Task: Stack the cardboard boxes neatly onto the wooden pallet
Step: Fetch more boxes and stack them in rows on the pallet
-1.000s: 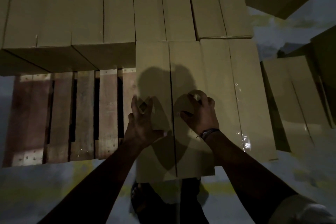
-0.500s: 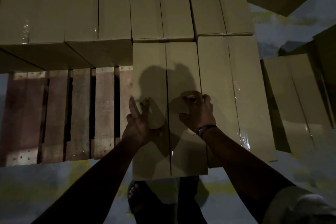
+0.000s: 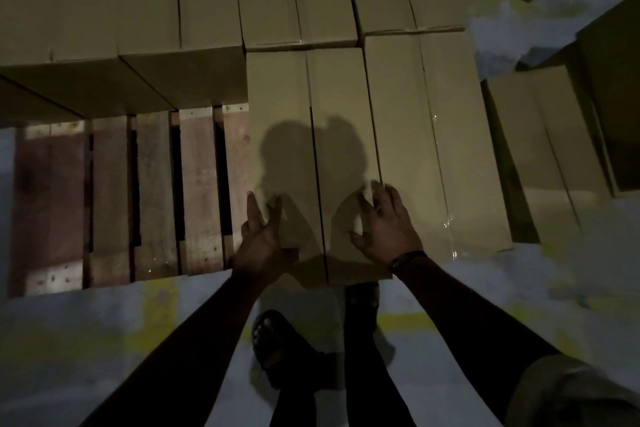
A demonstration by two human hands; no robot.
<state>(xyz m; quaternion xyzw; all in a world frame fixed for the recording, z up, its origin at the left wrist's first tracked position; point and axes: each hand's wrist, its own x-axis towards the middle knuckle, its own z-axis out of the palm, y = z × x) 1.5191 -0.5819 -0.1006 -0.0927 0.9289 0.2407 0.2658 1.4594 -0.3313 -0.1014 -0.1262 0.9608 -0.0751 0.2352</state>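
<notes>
Head view: my left hand (image 3: 263,239) and right hand (image 3: 384,225) are apart, fingers spread, gripping nothing, at the near end of the cardboard box (image 3: 311,135) on the wooden pallet (image 3: 110,198). I should press both sides evenly, keeping it flush against the neighbouring box (image 3: 433,135) beyond my right hand.

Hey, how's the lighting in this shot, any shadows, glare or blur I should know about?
Head view: dim overall, with the arms nearly black. The left hand and right hand throw a hard double shadow onto the box under them. There are small glints on the tape of the neighbouring box. Box edges bow from the wide-angle lens. The floor and foot look soft.
</notes>
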